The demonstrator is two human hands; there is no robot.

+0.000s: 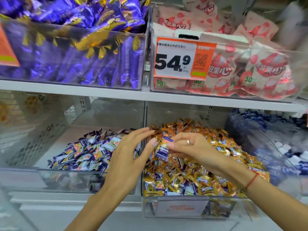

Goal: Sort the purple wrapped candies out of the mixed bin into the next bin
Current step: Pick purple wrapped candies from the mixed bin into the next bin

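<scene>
On the lower shelf a clear mixed bin (173,212) holds mostly gold-wrapped candies (196,174) with some purple ones among them. The clear bin (70,182) to its left holds purple-and-white wrapped candies (86,154). My right hand (191,147) pinches purple wrapped candies (162,151) above the left part of the mixed bin. My left hand (131,150) hovers over the wall between the two bins, its fingers straight and its fingertips touching the gold pile beside those candies.
The upper shelf (100,93) carries a bin of purple packets (75,60) and a bin of pink-and-white packets (250,75) with an orange price tag (183,59). A bin of blue-wrapped sweets (270,147) stands to the right of the mixed bin.
</scene>
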